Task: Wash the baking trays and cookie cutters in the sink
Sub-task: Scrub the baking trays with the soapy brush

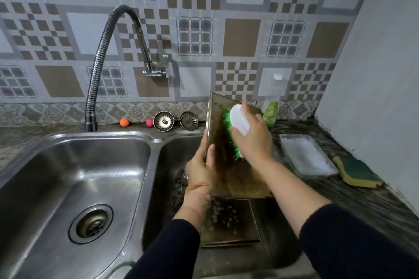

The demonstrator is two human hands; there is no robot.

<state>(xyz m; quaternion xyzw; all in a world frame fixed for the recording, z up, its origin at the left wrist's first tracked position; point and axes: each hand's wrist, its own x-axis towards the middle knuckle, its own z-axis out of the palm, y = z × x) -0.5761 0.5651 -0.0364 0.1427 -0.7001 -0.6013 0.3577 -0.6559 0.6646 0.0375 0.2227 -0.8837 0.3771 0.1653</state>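
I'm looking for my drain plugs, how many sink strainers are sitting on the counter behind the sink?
2. Both lean against the backsplash behind the sink divider: the left strainer beside a pink ball, the right strainer next to the upright baking tray. That tray may hide others.

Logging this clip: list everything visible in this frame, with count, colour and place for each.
baking tray: one, brownish metal, held tilted up over the right basin
second tray: one, dark metal, lying in the right basin with small dark pieces on it
scrub brush: one, white back with green bristles, pressed on the held tray
sink: one, steel, two basins
faucet: one, chrome flexible hose, on the wall
strainers: two, steel, behind the sink
balls: two, orange and pink, behind the sink
bottle: one, clear with green label, on the counter
container: one, clear, on the counter
sponge: one, green and yellow, far right
left hand: grips the tray's edge
right hand: holds the brush
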